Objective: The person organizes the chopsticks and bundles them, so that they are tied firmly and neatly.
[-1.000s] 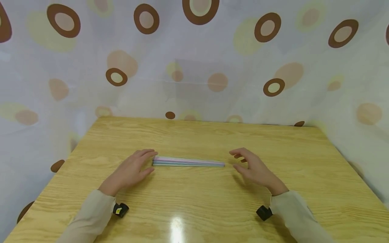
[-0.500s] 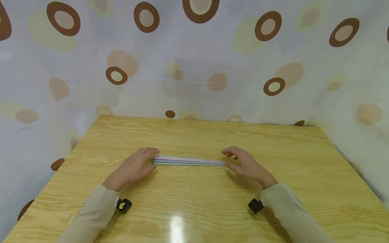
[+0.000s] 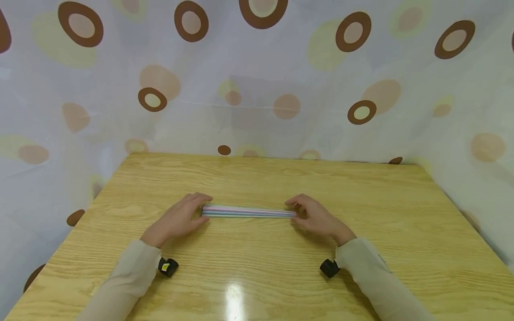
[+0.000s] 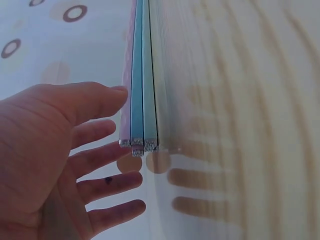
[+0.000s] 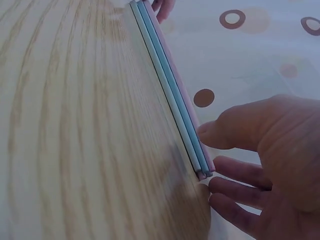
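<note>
A row of slim pastel sticks, pink, teal and pale, lies side by side on the wooden table. Close up, their left ends look silvery and rough. My left hand is spread around the left end, with the thumb on the near side and the fingers relaxed beyond it. At the other end my right hand curves loosely about the tips. Its thumb is close to the sticks, its fingers just past their ends. Whether either hand touches them I cannot tell.
Light wood grain covers the table, whose back edge meets a dotted cloth hanging behind and at both sides. A small black camera sits at the left wrist and another camera at the right wrist.
The right hand has come leftward to the sticks' right end and its fingers have drawn in. My left hand has shifted slightly right around the left end. The sticks stay in place.
</note>
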`<state>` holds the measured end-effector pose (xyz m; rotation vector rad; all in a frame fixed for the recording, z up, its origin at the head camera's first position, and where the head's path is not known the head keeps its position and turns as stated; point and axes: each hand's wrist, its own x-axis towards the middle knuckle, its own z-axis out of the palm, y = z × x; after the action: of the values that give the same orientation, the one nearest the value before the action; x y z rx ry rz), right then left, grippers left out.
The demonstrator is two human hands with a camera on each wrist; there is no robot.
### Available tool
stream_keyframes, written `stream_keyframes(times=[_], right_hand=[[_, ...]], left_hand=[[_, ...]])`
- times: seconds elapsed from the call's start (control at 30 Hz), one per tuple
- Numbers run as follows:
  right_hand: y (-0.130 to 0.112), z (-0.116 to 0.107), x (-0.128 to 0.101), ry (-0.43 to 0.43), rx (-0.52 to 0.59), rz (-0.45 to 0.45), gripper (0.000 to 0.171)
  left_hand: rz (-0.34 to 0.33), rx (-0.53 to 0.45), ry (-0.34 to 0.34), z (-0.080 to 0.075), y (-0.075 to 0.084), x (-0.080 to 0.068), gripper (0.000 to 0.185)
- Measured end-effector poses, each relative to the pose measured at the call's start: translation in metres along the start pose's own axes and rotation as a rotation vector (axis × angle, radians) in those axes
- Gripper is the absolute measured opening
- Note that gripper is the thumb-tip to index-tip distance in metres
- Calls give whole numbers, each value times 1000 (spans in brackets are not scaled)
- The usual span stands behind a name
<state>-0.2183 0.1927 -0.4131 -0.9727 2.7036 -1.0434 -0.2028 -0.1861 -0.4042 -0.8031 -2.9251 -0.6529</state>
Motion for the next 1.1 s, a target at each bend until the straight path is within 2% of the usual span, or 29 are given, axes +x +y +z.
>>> stream_keyframes(times=[0.13, 0.27, 0.37, 0.53, 0.73, 0.9, 1.1], right_hand=[[3, 6, 0, -6, 12, 1, 37], [5, 11, -1, -23, 11, 3, 38], [6, 13, 0, -5, -4, -14, 39], [10, 13, 4, 27, -8, -34, 39], [10, 11, 8, 54, 30, -1, 39], [11, 10, 9, 73, 58, 16, 43], [17, 13, 9, 47, 59, 20, 40]], left_hand=[[23, 11, -6, 3, 0, 2, 48], [20, 21, -23, 6, 1, 3, 49], [8, 19, -31, 7, 0, 4, 49], [4, 8, -14, 7, -3, 7, 45], [32, 7, 5, 6, -5, 14, 37], [27, -29, -14, 4, -5, 19, 29], [18, -110, -31, 6, -8, 21, 26]])
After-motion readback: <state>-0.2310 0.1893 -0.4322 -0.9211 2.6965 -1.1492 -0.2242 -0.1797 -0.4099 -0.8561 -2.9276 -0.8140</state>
